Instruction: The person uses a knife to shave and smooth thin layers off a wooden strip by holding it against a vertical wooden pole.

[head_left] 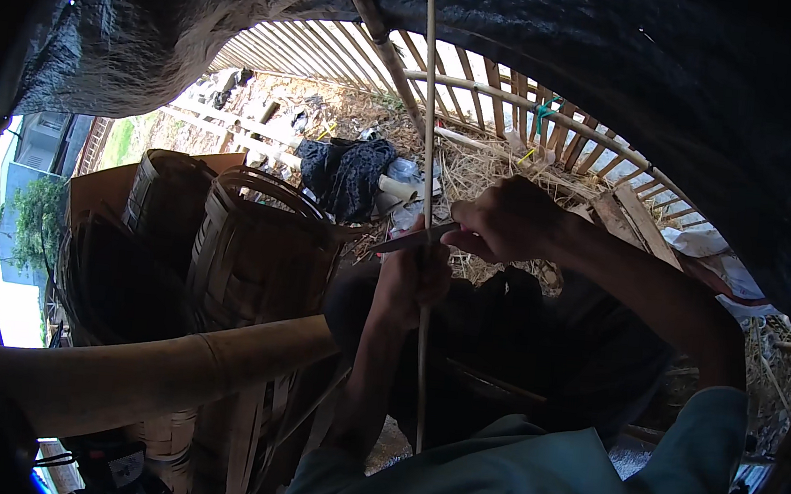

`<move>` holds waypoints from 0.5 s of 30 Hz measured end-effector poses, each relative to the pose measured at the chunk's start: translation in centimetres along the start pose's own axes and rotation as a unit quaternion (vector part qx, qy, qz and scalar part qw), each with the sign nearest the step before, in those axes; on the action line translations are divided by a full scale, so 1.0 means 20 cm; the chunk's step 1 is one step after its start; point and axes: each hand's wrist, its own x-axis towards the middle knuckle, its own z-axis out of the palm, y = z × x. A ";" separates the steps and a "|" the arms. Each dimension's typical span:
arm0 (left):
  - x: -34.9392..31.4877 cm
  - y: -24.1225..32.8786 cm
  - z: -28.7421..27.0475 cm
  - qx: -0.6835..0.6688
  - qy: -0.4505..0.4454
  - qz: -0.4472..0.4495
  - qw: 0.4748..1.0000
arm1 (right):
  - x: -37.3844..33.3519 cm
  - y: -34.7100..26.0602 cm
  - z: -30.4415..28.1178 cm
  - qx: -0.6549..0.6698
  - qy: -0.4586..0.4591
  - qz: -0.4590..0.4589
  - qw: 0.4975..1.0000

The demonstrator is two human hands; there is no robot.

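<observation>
The left hand (412, 272) clasped a bamboo strip (430, 137), the right hand (509, 221) a knife (403, 242) across it; knifework seemed unfinished, the strip unsevered.

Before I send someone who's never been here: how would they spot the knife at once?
Find the long, thin pale strip running top to bottom near the view's middle. Partway down, by the left hand, the knife crosses it, held in the right hand. Unlike that strip, it is short and flat, narrowing to a point on the left.
</observation>
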 end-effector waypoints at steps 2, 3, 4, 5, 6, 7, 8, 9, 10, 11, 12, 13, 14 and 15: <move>0.01 0.00 0.01 -0.005 0.001 -0.016 1.000 | -0.01 0.00 -0.01 0.001 0.003 0.003 1.000; 0.01 -0.01 0.02 0.005 0.008 -0.009 1.000 | -0.02 0.00 -0.01 0.007 0.004 0.004 1.000; 0.01 -0.01 0.02 0.016 0.015 -0.002 1.000 | -0.02 0.00 0.01 0.014 0.028 0.013 0.999; 0.01 -0.02 0.02 0.016 0.017 -0.003 1.000 | -0.03 -0.01 0.01 0.016 0.027 0.012 0.999; 0.01 -0.02 0.02 0.009 0.001 -0.012 1.000 | -0.03 -0.01 0.01 0.013 0.027 0.019 0.999; 0.01 -0.02 0.02 0.001 -0.015 -0.021 1.000 | -0.03 -0.02 0.00 0.010 0.027 0.026 0.999; 0.00 -0.01 0.02 0.001 -0.013 -0.022 1.000 | -0.02 -0.03 0.01 0.012 0.027 0.027 0.999; -0.01 0.01 0.05 0.027 0.007 -0.020 0.999 | -0.01 -0.04 0.01 0.003 0.024 0.030 0.999; -0.02 0.01 0.06 0.052 0.028 -0.017 0.998 | 0.00 -0.05 0.01 -0.007 0.021 0.034 0.999; -0.02 0.01 0.05 0.051 0.028 -0.018 0.998 | 0.00 -0.05 0.01 -0.006 0.020 0.034 0.999; 0.00 0.00 0.03 0.060 0.030 -0.013 0.998 | 0.00 -0.04 0.02 -0.005 0.033 0.037 0.999; 0.01 -0.01 0.02 0.069 0.032 -0.008 0.997 | 0.01 -0.04 0.03 -0.003 0.045 0.039 0.998; 0.01 0.00 0.02 0.069 0.031 -0.007 0.997 | 0.01 -0.03 0.03 -0.004 0.046 0.039 0.998; 0.01 0.00 0.03 0.054 0.049 -0.014 0.997 | 0.01 -0.05 0.02 -0.024 0.045 0.045 0.998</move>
